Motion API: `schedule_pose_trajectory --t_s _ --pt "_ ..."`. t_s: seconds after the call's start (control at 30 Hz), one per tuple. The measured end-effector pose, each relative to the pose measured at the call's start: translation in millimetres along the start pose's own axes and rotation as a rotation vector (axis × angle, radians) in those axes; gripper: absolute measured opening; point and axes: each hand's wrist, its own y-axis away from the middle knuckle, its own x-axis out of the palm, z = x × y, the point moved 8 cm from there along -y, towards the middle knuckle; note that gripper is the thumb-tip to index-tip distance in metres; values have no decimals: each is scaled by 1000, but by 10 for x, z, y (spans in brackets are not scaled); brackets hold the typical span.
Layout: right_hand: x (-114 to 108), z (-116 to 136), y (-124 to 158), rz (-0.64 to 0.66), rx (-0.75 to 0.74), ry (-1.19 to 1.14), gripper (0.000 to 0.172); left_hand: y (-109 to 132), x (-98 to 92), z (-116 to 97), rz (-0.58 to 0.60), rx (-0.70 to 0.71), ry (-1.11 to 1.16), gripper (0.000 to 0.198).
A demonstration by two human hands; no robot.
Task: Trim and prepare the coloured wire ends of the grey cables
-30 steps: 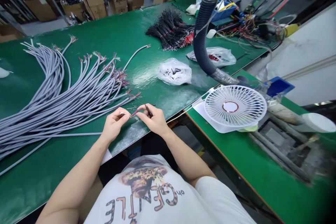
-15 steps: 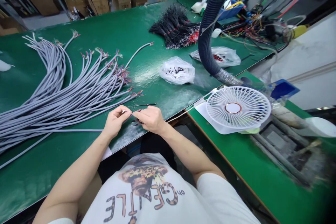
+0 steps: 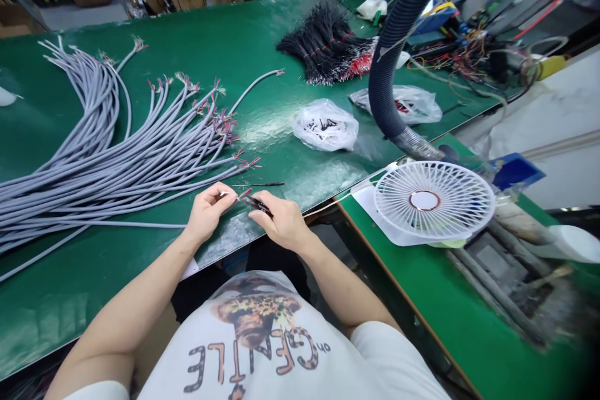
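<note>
My left hand point(image 3: 210, 211) pinches the end of a grey cable point(image 3: 150, 224) between thumb and fingers. Thin coloured wires point(image 3: 245, 193), red among them, stick out of that end toward the right. In my right hand point(image 3: 280, 220) is a small dark tool that looks like pliers point(image 3: 259, 205); its tip is at the wires, and the fingers hide most of its handles. Just beyond both hands a thin black rod-like tool point(image 3: 262, 184) lies on the green table point(image 3: 262, 31). A large bundle of grey cables point(image 3: 140, 181) with stripped, fanned-out ends spreads to the left.
A clear bag of small dark parts point(image 3: 325, 125) and another bag point(image 3: 412, 104) lie ahead. Behind them are bundled black wires point(image 3: 323, 44). A thick black hose point(image 3: 387, 75) hangs down at the right, near a white fan point(image 3: 434, 200) on a side bench.
My right hand has drawn slightly away from my left, so the coloured wires and the tool between them now show. The left hand still pinches the cable. The whole view has shifted slightly.
</note>
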Motion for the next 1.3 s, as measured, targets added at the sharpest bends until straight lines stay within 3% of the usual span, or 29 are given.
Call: schedule_pose_trajectory --t_s 0.23,0.5,0.9,1.3 --pt "22 96 10 55 12 332 45 6 -4 -3 -16 14 -16 20" --pt "1 166 -25 102 24 462 45 17 8 -18 1 56 -42 16" --pt "-27 221 -101 205 72 495 37 58 41 -116 24 185 -58 15" --pt "-101 186 -130 232 57 390 33 43 45 -80 40 163 13 17"
